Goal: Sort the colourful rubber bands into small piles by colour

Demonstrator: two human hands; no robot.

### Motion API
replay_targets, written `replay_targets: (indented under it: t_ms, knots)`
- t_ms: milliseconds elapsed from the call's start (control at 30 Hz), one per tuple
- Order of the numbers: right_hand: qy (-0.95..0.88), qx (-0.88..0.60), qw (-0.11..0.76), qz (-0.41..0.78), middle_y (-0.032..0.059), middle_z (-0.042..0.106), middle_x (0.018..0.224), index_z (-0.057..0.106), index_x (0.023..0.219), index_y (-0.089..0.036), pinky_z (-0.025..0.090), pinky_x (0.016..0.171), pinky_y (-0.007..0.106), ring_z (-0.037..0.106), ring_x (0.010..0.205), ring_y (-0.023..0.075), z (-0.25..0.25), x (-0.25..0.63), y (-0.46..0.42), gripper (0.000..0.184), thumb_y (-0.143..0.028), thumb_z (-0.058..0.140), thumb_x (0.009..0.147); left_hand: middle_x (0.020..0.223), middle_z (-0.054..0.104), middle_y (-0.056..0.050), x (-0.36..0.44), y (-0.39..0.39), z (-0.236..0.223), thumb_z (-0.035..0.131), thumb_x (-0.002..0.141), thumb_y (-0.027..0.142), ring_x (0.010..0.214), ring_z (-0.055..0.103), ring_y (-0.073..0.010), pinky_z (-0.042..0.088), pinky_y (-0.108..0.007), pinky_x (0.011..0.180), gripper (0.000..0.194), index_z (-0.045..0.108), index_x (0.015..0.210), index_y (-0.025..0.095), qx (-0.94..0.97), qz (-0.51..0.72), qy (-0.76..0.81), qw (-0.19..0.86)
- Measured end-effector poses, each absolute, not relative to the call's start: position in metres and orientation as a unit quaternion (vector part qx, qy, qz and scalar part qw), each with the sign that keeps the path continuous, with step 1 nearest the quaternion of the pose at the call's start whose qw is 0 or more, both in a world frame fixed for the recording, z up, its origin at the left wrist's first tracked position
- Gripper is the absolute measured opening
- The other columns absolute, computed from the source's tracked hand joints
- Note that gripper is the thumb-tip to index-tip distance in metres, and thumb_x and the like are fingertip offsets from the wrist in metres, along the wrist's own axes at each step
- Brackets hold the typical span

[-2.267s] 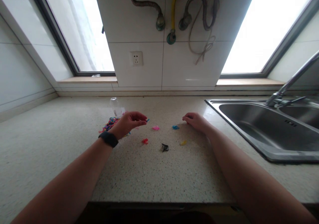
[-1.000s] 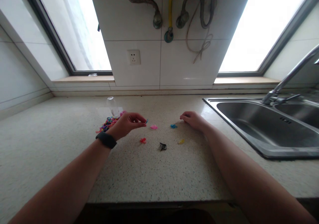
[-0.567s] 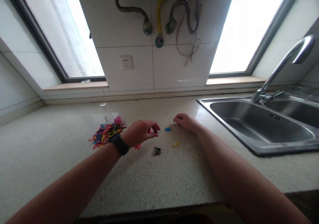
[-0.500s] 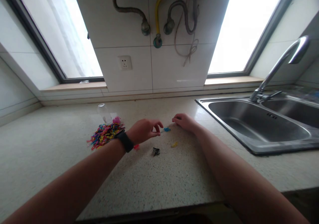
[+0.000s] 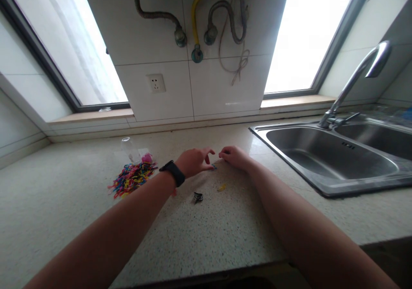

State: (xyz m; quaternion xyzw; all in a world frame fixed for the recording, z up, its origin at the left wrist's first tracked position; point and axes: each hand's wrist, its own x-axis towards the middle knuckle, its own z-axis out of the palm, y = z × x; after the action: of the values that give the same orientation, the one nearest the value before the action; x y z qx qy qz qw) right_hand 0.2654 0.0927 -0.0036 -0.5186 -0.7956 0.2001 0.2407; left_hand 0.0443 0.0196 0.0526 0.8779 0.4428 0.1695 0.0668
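Note:
My left hand [image 5: 195, 161], with a dark watch [image 5: 174, 172] on its wrist, reaches over the middle of the counter. Its index finger and thumb are apart, and the thumb tip touches or lies right beside small blue rubber bands [image 5: 214, 167], partly hidden by it. Just to the right, my right hand [image 5: 234, 157] rests on the counter with its fingertips pinched together; what they hold is too small to make out. Nearer me lie a little heap of black rubber bands [image 5: 198, 197] and some yellow ones [image 5: 221, 188]. A bit of red [image 5: 174, 192] peeks out by my left wrist.
A pile of multicoloured rubber bands [image 5: 131, 179] spreads to the left, with a pink item [image 5: 147, 158] at its back and a clear container [image 5: 128, 149] behind. On the right is a steel sink [image 5: 257, 133] with a faucet [image 5: 350, 85]. A tiled wall closes the back.
My left hand has moved slightly right, its thumb now over the blue rubber bands, covering most of them. My right hand stays nearly in place. The view has shifted slightly.

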Motion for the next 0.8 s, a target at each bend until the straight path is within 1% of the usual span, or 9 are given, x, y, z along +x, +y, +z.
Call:
replay_targets:
  t_ms: [67,167,267,400,500,567,633,733,800]
  knots:
    - [-0.795,-0.519,0.239,0.206,0.0022,0.069,0.068,0.073,0.084,-0.02,0.035,0.056,0.025,0.057,0.061,0.0138,-0.004,0.266,0.093,0.026,-0.04,0.056,0.084,0.091,0.073,-0.003,0.034,0.014,0.057,0.064,0.085,0.049,0.072,0.065,-0.0166,0.044,-0.027,0.063,0.045,0.058,0.121,0.023,0.86,0.223,0.451,0.087]
    - [-0.791,-0.524,0.239,0.205,0.0019,0.069,0.069,0.073,0.084,-0.021,0.035,0.056,0.025,0.058,0.062,0.0142,-0.004,0.266,0.093,0.025,-0.04,0.057,0.083,0.086,0.072,-0.005,0.004,0.003,0.062,0.053,0.091,0.048,0.067,0.063,-0.0144,0.045,-0.026,0.063,0.039,0.06,0.117,0.019,0.813,0.306,0.485,0.103]
    - [-0.79,-0.527,0.239,0.204,0.0022,0.069,0.069,0.073,0.084,-0.021,0.035,0.056,0.025,0.058,0.062,0.0144,-0.004,0.266,0.094,0.025,-0.039,0.057,0.084,0.081,0.072,-0.004,-0.047,-0.007,0.059,0.049,0.092,0.049,0.064,0.061,-0.0141,0.046,-0.025,0.06,0.037,0.065,0.105,0.018,0.748,0.358,0.55,0.101]
    - [-0.793,-0.523,0.24,0.201,0.0024,0.069,0.069,0.072,0.083,-0.02,0.036,0.056,0.025,0.057,0.062,0.0143,-0.005,0.267,0.095,0.024,-0.039,0.056,0.084,0.071,0.069,-0.002,-0.127,-0.012,0.045,0.045,0.089,0.052,0.057,0.059,-0.0152,0.044,-0.025,0.055,0.043,0.07,0.09,0.017,0.613,0.413,0.672,0.043]
    - [-0.793,-0.523,0.238,0.203,0.0028,0.068,0.068,0.071,0.082,-0.019,0.036,0.057,0.025,0.057,0.061,0.014,-0.006,0.268,0.096,0.026,-0.04,0.056,0.085,0.068,0.068,-0.002,-0.16,-0.009,0.036,0.041,0.089,0.054,0.051,0.054,-0.0146,0.039,-0.025,0.049,0.048,0.071,0.088,0.017,0.578,0.418,0.7,0.043]
    - [-0.791,-0.525,0.236,0.207,0.0029,0.068,0.068,0.071,0.081,-0.019,0.036,0.057,0.025,0.056,0.06,0.0138,-0.005,0.268,0.095,0.027,-0.04,0.055,0.085,0.067,0.068,-0.002,-0.163,-0.006,0.033,0.04,0.089,0.053,0.053,0.056,-0.0157,0.04,-0.025,0.052,0.048,0.072,0.087,0.018,0.585,0.407,0.701,0.034]
    - [-0.789,-0.525,0.237,0.212,0.0029,0.069,0.069,0.071,0.081,-0.019,0.036,0.057,0.025,0.056,0.061,0.0138,-0.005,0.269,0.094,0.027,-0.04,0.055,0.085,0.068,0.07,-0.003,-0.155,-0.005,0.032,0.04,0.09,0.053,0.061,0.062,-0.0183,0.042,-0.026,0.057,0.047,0.073,0.084,0.02,0.603,0.373,0.705,0.012]
    - [-0.787,-0.524,0.239,0.221,0.0033,0.069,0.07,0.072,0.084,-0.019,0.037,0.057,0.025,0.057,0.062,0.0141,-0.004,0.269,0.093,0.027,-0.041,0.056,0.085,0.079,0.075,-0.004,-0.14,-0.005,0.033,0.039,0.091,0.053,0.077,0.067,-0.022,0.044,-0.027,0.067,0.047,0.074,0.083,0.022,0.635,0.327,0.7,-0.009]
    - [-0.787,-0.521,0.24,0.228,0.0037,0.069,0.07,0.072,0.084,-0.018,0.037,0.057,0.026,0.057,0.062,0.0144,-0.004,0.269,0.093,0.027,-0.041,0.056,0.085,0.085,0.076,-0.005,-0.135,-0.006,0.033,0.037,0.092,0.052,0.081,0.068,-0.0222,0.044,-0.027,0.072,0.048,0.073,0.084,0.022,0.647,0.315,0.694,-0.007]
